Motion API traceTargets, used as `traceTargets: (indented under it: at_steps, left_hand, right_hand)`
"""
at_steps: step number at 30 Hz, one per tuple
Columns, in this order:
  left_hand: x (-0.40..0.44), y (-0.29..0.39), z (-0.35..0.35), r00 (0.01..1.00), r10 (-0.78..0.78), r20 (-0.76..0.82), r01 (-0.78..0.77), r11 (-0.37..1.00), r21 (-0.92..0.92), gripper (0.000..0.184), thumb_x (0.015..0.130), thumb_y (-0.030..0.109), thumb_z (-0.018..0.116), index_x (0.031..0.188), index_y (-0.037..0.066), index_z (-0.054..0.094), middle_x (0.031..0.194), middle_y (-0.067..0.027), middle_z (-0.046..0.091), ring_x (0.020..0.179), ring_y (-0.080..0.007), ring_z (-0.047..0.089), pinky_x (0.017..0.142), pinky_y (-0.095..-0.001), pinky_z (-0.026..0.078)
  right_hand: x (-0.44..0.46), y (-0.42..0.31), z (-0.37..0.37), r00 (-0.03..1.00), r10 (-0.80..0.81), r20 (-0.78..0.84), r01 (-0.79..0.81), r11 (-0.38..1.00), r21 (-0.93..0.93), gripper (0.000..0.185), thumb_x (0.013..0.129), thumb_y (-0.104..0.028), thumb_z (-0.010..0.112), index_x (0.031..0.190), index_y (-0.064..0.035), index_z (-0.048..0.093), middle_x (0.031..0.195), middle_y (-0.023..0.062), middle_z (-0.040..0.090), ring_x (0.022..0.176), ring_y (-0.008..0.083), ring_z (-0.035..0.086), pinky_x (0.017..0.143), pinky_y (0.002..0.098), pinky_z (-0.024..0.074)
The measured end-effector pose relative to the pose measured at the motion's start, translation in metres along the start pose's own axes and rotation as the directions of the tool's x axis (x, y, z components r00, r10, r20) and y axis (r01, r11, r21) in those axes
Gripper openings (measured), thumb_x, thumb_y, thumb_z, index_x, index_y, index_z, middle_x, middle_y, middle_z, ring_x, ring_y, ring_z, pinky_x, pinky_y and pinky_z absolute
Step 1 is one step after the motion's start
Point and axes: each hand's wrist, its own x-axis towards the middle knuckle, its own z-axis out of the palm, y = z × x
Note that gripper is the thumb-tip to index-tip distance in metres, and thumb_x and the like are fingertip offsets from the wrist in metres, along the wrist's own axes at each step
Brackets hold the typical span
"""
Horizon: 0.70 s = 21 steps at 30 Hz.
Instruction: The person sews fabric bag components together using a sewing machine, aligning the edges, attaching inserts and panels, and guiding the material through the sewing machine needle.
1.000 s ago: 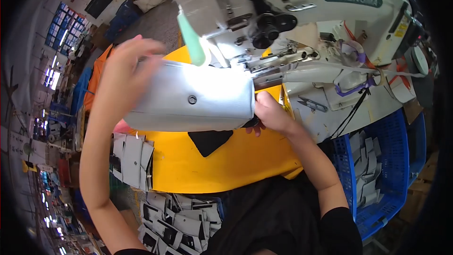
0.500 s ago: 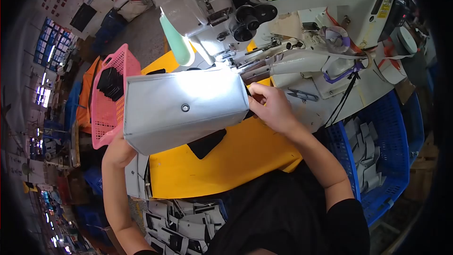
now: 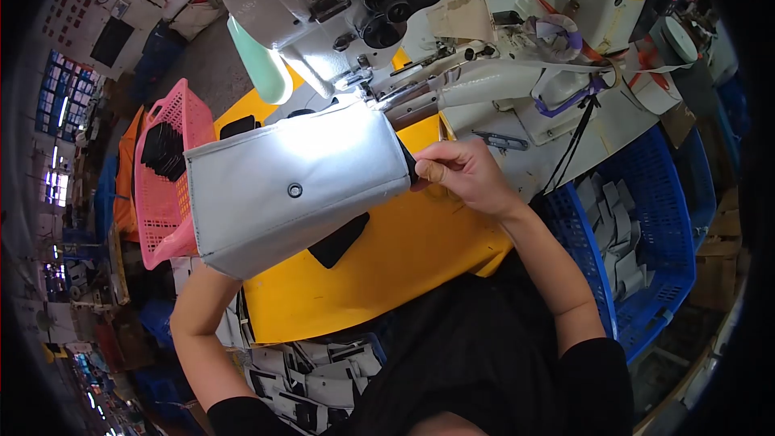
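A light grey box-shaped bag piece (image 3: 266,202) with a metal eyelet lies tilted under the lit head of a sewing machine (image 3: 355,48). Its upper right edge reaches the needle area. My right hand (image 3: 464,173) pinches a black part (image 3: 410,163) at the piece's right end, thumb against fingers. The left forearm goes up behind the lower left corner of the grey piece, which hides my left hand and its fingers. Beneath the piece is a yellow surface (image 3: 363,274) with a black patch (image 3: 339,242) on it.
A pink basket (image 3: 145,218) with black pieces stands at the left. Blue crates (image 3: 670,234) at the right hold grey pieces (image 3: 617,234). More grey pieces (image 3: 323,375) are piled below the yellow surface. Thread snips (image 3: 502,141) lie right of the machine arm.
My left hand has come down from above the piece and gone behind its lower left corner. The grey piece now sits more tilted, its left end lower. My right hand stays at its right end.
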Motion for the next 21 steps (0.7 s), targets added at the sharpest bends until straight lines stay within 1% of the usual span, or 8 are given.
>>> traceTargets:
  at_steps: [2, 5, 10, 13, 14, 17, 18, 21]
  left_hand:
    - [0.017, 0.010, 0.018, 1.000, 0.013, 0.002, -0.013, 1.000, 0.022, 0.049, 0.095, 0.021, 0.057, 0.139, 0.005, 0.043, 0.132, -0.0117, 0.054, 0.120, -0.0228, 0.054, 0.098, -0.0375, 0.049]
    - [0.043, 0.017, 0.031, 1.000, 0.028, -0.003, -0.028, 0.998, 0.048, 0.050, 0.094, 0.022, 0.058, 0.139, 0.006, 0.042, 0.133, -0.0115, 0.053, 0.121, -0.0232, 0.054, 0.099, -0.0378, 0.047]
    - [0.074, 0.026, 0.046, 0.998, 0.061, -0.003, -0.061, 0.992, 0.109, 0.053, 0.093, 0.024, 0.059, 0.140, 0.007, 0.042, 0.134, -0.0111, 0.052, 0.122, -0.0238, 0.052, 0.100, -0.0382, 0.045]
    - [0.086, 0.030, 0.055, 0.996, 0.085, -0.009, -0.083, 0.986, 0.145, 0.054, 0.093, 0.025, 0.060, 0.140, 0.007, 0.042, 0.135, -0.0109, 0.051, 0.123, -0.0242, 0.051, 0.102, -0.0385, 0.044]
    - [0.091, 0.030, 0.057, 0.995, 0.094, -0.018, -0.090, 0.983, 0.158, 0.055, 0.093, 0.026, 0.060, 0.141, 0.007, 0.042, 0.135, -0.0108, 0.051, 0.124, -0.0243, 0.051, 0.102, -0.0386, 0.043]
    - [0.113, 0.032, 0.053, 0.993, 0.108, -0.043, -0.097, 0.974, 0.206, 0.056, 0.092, 0.027, 0.061, 0.141, 0.008, 0.041, 0.136, -0.0106, 0.051, 0.124, -0.0247, 0.050, 0.103, -0.0388, 0.042]
    - [0.116, 0.032, 0.051, 0.992, 0.113, -0.051, -0.099, 0.969, 0.226, 0.057, 0.092, 0.027, 0.062, 0.141, 0.008, 0.041, 0.136, -0.0105, 0.050, 0.125, -0.0249, 0.050, 0.103, -0.0389, 0.042]
    - [0.128, 0.033, 0.042, 0.987, 0.145, -0.070, -0.119, 0.950, 0.288, 0.058, 0.092, 0.028, 0.062, 0.142, 0.008, 0.041, 0.137, -0.0103, 0.050, 0.126, -0.0253, 0.049, 0.104, -0.0392, 0.040]
  right_hand:
    - [0.000, 0.002, -0.001, 1.000, -0.018, 0.022, 0.017, 1.000, 0.013, 0.017, 0.094, -0.008, 0.062, 0.103, 0.0056, 0.067, 0.090, 0.0066, 0.069, 0.083, 0.0121, 0.066, 0.077, 0.0251, 0.0540]
    - [0.000, 0.000, 0.001, 0.997, -0.074, 0.016, 0.075, 0.994, -0.077, 0.018, 0.094, -0.009, 0.062, 0.103, 0.0055, 0.068, 0.090, 0.0069, 0.069, 0.081, 0.0124, 0.066, 0.076, 0.0252, 0.0542]
    - [-0.004, -0.010, 0.005, 0.997, -0.078, 0.004, 0.077, 0.974, -0.215, 0.019, 0.094, -0.010, 0.062, 0.104, 0.0052, 0.067, 0.090, 0.0065, 0.069, 0.081, 0.0119, 0.066, 0.075, 0.0246, 0.0535]
    - [-0.003, -0.019, 0.010, 0.996, -0.077, -0.036, 0.066, 0.969, -0.240, 0.016, 0.093, -0.011, 0.063, 0.094, 0.0039, 0.067, 0.081, 0.0026, 0.066, 0.072, 0.0086, 0.063, 0.065, 0.0221, 0.0513]
    - [0.002, -0.025, 0.011, 0.997, -0.079, -0.026, 0.070, 0.967, -0.244, 0.016, 0.093, -0.011, 0.063, 0.094, 0.0039, 0.067, 0.081, 0.0026, 0.066, 0.072, 0.0086, 0.063, 0.065, 0.0221, 0.0513]
    - [0.023, -0.042, 0.016, 0.989, 0.146, -0.026, -0.146, 0.921, -0.361, 0.016, 0.092, -0.013, 0.064, 0.082, 0.0007, 0.064, 0.071, -0.0018, 0.060, 0.061, 0.0053, 0.058, 0.056, 0.0201, 0.0464]
    - [0.024, -0.041, 0.019, 0.990, 0.142, -0.014, -0.137, 0.923, -0.360, 0.016, 0.092, -0.013, 0.064, 0.082, 0.0007, 0.064, 0.071, -0.0018, 0.060, 0.061, 0.0053, 0.058, 0.056, 0.0201, 0.0464]
    - [0.027, -0.034, 0.021, 0.997, 0.074, -0.030, -0.079, 0.968, -0.236, 0.018, 0.091, -0.013, 0.063, 0.077, -0.0028, 0.060, 0.065, -0.0045, 0.054, 0.054, 0.0035, 0.052, 0.050, 0.0192, 0.0424]
